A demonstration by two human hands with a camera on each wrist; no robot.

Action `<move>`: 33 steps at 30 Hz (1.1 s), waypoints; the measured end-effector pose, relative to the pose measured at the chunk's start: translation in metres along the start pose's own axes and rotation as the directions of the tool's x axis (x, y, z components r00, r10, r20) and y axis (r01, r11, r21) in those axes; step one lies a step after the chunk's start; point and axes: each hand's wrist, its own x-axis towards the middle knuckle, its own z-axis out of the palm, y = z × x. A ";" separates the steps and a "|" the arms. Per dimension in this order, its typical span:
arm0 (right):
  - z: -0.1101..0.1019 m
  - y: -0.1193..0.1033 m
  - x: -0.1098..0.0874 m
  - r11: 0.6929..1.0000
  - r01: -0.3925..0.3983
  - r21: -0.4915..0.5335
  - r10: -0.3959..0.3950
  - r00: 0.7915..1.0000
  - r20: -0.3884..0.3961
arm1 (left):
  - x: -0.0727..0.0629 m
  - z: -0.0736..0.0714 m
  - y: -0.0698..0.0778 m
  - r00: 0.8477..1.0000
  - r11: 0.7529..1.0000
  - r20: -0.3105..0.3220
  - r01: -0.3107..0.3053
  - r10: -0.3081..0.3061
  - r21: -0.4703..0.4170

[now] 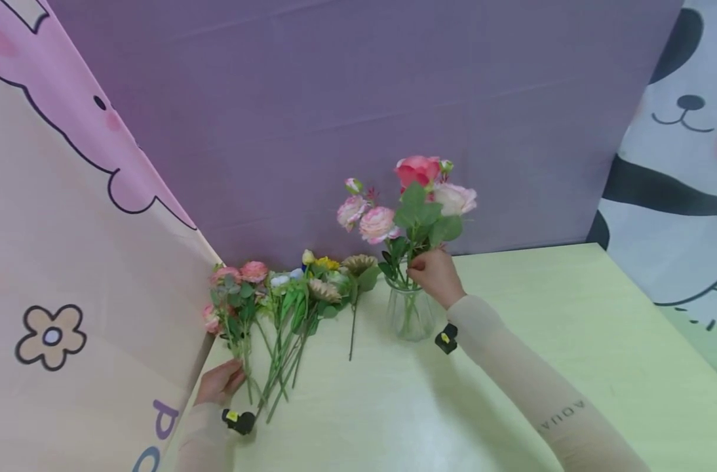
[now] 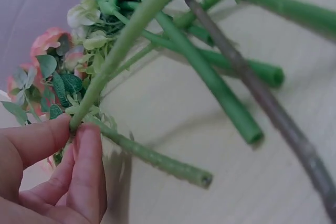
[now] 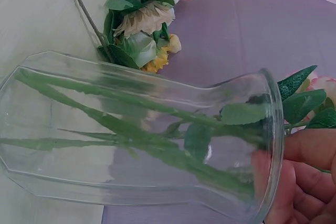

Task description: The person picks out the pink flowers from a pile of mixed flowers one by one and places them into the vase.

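Note:
A clear glass vase [image 1: 411, 318] stands on the table with several green stems inside. Pink and white roses [image 1: 378, 225] and a coral-red rose [image 1: 417, 172] rise above its mouth. At the rim, my right hand [image 1: 436, 276] pinches a flower stem; in the right wrist view its fingertips [image 3: 262, 174] show partly through the glass. Further left, my left hand [image 1: 219, 381] pinches a thin green stem [image 2: 113, 61] between thumb and fingertips, low on the bunch of pink flowers [image 1: 240, 288]. That stem's other end runs out of the left wrist view.
Loose flowers lie left of the vase, among them beige blooms [image 1: 325, 291] and a yellow one [image 1: 327, 263]. Their green stems [image 1: 282, 367] point toward me. A purple backdrop [image 1: 335, 131] rises behind the table [image 1: 358, 419], and a patterned panel [image 1: 116, 295] borders its left side.

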 end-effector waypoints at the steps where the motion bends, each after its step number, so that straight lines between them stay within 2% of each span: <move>1: 0.000 -0.001 0.000 1.000 -0.005 -0.004 0.005 1.000 0.002 | 0.000 0.000 0.000 1.000 1.000 0.012 0.005 -0.005 -0.005; 8: 0.001 -0.004 0.001 1.000 -0.029 -0.005 0.029 0.999 0.015 | -0.004 0.002 -0.001 1.000 0.999 0.019 0.011 -0.012 0.051; 13: 0.002 -0.004 0.001 1.000 -0.027 -0.006 0.027 1.000 0.006 | -0.006 0.004 -0.001 1.000 0.994 -0.005 -0.023 0.024 0.108; 18: 0.004 -0.004 0.000 1.000 -0.006 -0.006 0.006 0.999 -0.037 | -0.009 0.006 -0.001 0.996 0.986 0.035 -0.081 0.077 0.145; 27: 0.009 -0.002 0.002 1.000 -0.020 -0.017 0.019 0.998 -0.059 | -0.016 0.016 0.000 0.984 0.986 0.082 -0.162 0.159 0.034; 33: 0.010 -0.005 0.001 0.999 -0.026 -0.027 0.024 0.996 -0.085 | -0.020 0.030 0.003 0.970 0.973 0.081 -0.229 0.227 0.013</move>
